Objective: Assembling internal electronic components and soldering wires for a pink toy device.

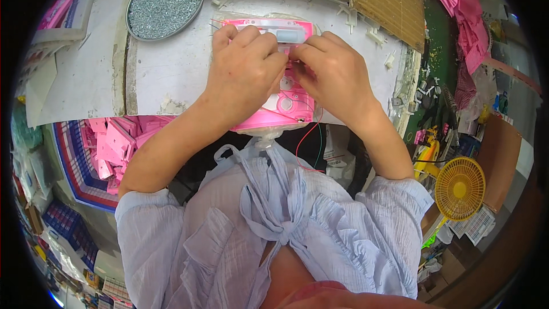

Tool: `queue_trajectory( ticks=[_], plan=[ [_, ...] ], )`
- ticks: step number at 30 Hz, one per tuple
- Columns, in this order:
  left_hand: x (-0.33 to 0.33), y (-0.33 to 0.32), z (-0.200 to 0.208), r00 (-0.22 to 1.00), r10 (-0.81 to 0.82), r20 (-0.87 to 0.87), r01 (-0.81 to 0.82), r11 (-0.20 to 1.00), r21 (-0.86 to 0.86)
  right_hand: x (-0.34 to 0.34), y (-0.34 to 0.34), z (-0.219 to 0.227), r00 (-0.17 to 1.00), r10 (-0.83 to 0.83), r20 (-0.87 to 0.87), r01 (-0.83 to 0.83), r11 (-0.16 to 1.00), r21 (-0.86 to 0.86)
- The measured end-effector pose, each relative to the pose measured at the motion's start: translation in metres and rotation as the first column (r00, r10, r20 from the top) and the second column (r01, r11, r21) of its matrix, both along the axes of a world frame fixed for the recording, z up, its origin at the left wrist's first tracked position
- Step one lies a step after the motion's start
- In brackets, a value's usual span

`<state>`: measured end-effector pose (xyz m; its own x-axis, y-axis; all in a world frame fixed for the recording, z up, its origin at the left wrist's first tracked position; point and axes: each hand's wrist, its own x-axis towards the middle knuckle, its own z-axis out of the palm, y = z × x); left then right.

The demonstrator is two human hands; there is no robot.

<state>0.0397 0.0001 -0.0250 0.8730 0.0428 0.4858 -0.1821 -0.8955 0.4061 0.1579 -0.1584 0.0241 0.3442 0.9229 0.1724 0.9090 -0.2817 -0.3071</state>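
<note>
pink case (289, 88): at front edge of desk (166, 68), beneath both hands.
left hand (246, 68): fingers curled; grip hidden, cannot tell.
right hand (334, 71): fingers bent over case; grip hidden, cannot tell.
red wire (297, 150): hangs past desk edge.

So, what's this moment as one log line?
left hand: over pink casing | right hand: over pink casing | red wire: past casing's near edge | round dish: small metal pieces
</note>
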Motion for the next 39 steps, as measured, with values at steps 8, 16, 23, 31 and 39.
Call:
queue_trajectory(
  ticks=[8,16,23,31,39],
  plan=[
    [-0.021,0.019,0.014,0.992,0.122,0.017,-0.119,0.984,-0.13,0.004,0.001,-0.017,0.993,-0.006,0.119,-0.005,0.996,0.09],
    [-0.024,0.021,0.009,0.995,0.097,0.025,-0.092,0.984,-0.153,0.008,0.011,-0.013,0.985,0.084,0.151,-0.071,0.993,-0.094],
    [-0.027,0.027,0.011,0.994,0.103,0.041,-0.095,0.981,-0.168,0.019,0.016,-0.009,0.954,0.249,0.168,-0.22,0.96,-0.172],
    [-0.038,0.036,0.014,0.994,0.109,-0.014,-0.11,0.982,-0.151,0.024,0.008,-0.013,0.93,0.305,0.205,-0.275,0.948,-0.162],
    [-0.039,0.035,0.012,0.994,0.109,0.017,-0.105,0.981,-0.164,0.004,0.0,0.004,0.899,0.356,0.256,-0.264,0.906,-0.332]
  ],
)
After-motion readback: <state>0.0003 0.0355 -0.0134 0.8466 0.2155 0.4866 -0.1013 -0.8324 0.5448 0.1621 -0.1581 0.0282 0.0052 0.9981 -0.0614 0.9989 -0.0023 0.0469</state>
